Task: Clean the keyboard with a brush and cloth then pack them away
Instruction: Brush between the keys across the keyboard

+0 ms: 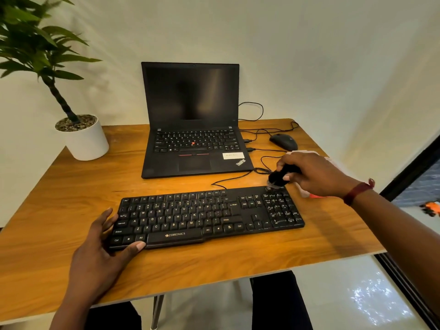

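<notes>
Head camera — downward over table (71,210); close

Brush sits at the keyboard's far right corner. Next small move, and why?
Probably sweep the brush toward the near edge, down the rightmost keys: the right hand holds it with bristles at the far right corner of the keyboard, and the left hand rests on the left end, steadying it.

Table (71,198) — keyboard (207,215), laptop (192,144), mouse (283,141), pot (88,141)

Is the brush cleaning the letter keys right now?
No, the right hand holds the brush at the keyboard's far right corner, above the number pad, away from the letters.
</notes>
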